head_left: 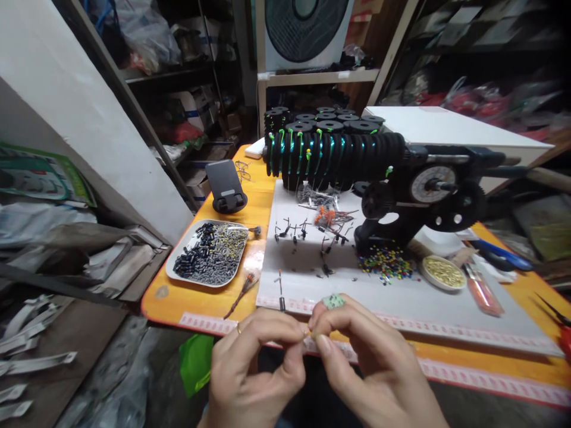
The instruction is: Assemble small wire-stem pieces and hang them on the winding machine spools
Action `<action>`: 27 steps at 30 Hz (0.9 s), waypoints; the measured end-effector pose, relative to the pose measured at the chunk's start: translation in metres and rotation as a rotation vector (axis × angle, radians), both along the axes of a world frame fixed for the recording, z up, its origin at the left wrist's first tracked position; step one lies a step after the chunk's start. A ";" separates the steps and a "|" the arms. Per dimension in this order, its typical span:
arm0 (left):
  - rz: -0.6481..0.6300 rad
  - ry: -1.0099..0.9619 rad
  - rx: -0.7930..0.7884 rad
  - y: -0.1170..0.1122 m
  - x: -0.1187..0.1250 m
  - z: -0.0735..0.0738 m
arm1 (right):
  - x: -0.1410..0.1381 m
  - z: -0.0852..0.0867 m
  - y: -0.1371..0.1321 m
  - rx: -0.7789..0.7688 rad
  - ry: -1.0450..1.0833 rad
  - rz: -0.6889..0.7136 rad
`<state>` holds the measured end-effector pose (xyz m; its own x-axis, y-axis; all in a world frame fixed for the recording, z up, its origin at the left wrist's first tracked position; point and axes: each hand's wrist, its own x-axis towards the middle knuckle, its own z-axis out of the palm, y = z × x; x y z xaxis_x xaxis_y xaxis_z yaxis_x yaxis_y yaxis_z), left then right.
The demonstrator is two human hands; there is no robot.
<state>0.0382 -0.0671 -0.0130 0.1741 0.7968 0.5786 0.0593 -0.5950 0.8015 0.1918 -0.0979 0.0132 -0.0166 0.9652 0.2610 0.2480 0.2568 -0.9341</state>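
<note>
Both of my hands meet at the front edge of the table, fingertips nearly touching. My left hand [259, 362], with a ring on one finger, pinches thumb against forefinger. My right hand [361, 356] is pinched too, and a pale green patterned wrap [333, 301] covers one of its fingers. Between the fingertips is a tiny yellowish-orange speck [307, 333], too small to name. Just beyond my left fingers, a short dark cylinder on a thin wire [281, 303] lies on the white board [303, 279]. Small coloured beads [387, 265] are heaped farther back on the board.
A white tray [216, 284] of small grey and black cylinders stands left, near a black phone stand [225, 184]. A black geared device with ribbed rolls [334, 154] fills the back. A dish of gold pieces [443, 273] and red-handled pliers [565, 339] are right.
</note>
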 end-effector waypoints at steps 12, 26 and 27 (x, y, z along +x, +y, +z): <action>0.009 -0.197 -0.147 -0.005 0.013 -0.002 | -0.006 0.003 0.004 -0.058 0.055 0.050; -0.047 -0.555 -0.644 -0.012 0.021 0.002 | 0.009 0.002 -0.004 0.202 -0.236 -0.020; -0.047 -0.564 -0.649 -0.012 0.021 0.003 | 0.009 0.003 -0.003 0.225 -0.259 -0.013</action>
